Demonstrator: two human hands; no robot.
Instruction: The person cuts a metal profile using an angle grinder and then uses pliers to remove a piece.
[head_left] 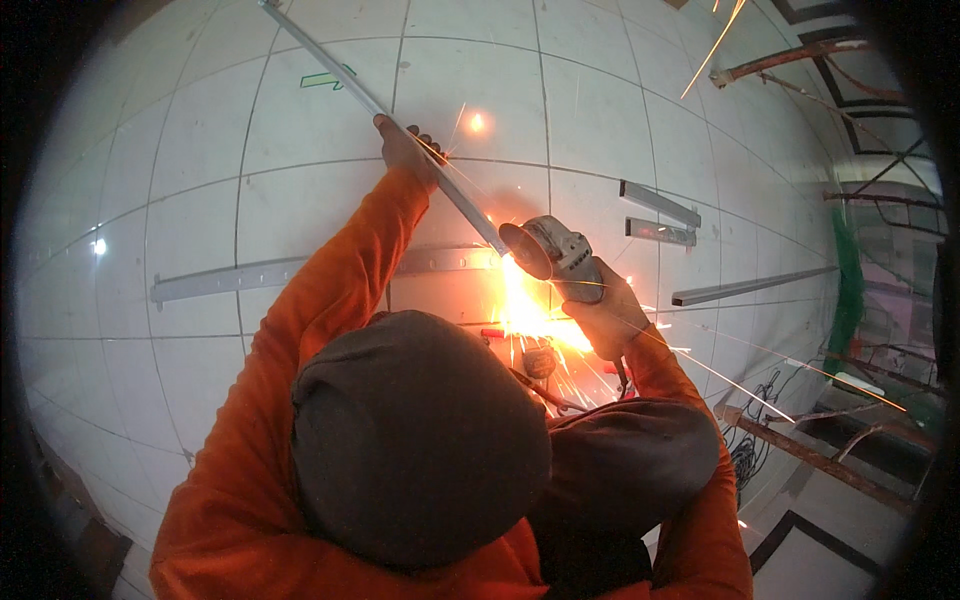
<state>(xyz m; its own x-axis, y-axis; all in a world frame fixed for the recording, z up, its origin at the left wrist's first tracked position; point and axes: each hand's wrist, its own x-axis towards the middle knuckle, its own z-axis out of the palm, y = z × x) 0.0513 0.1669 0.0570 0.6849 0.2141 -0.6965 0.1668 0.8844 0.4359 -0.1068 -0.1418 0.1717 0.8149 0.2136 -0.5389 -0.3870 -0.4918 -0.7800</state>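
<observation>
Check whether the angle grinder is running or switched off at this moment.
Running. The angle grinder in the right hand throws bright sparks where its disc meets the metal bar, steadied by the left hand.

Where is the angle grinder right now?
In the head view, right of centre: the angle grinder is in the right hand, its disc against the long metal bar.
</observation>
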